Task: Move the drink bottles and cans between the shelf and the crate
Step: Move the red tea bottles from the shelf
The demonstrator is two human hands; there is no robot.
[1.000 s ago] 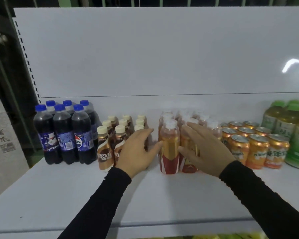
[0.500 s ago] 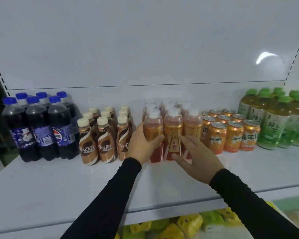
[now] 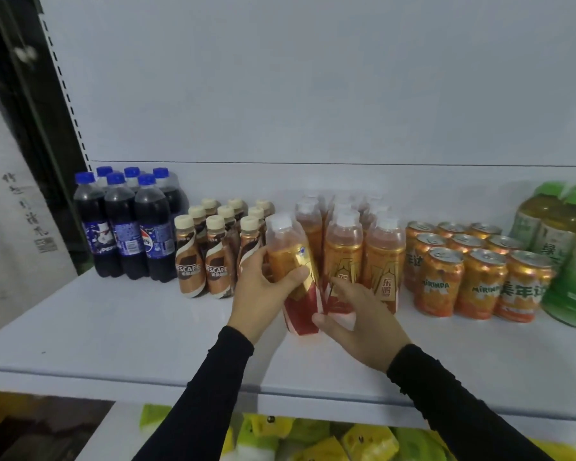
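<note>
On the white shelf (image 3: 120,331) stands a cluster of orange energy-drink bottles (image 3: 383,257) with white caps. My left hand (image 3: 263,291) grips one orange bottle (image 3: 291,261) from the front row, tilted left and pulled toward me. My right hand (image 3: 356,321) has its fingers curled round the base of the neighbouring orange bottle (image 3: 341,257), which stays upright. No crate is in view.
Left of the cluster stand brown Nescafe bottles (image 3: 213,257) and dark Pepsi bottles (image 3: 127,227). To the right are orange Mirinda cans (image 3: 463,271) and green tea bottles (image 3: 562,247). Yellow-green packets (image 3: 313,440) lie on the shelf below.
My left hand closed round the front-left orange bottle and tipped it out of the row toward me. My right hand slid down to the base of the bottle beside it.
</note>
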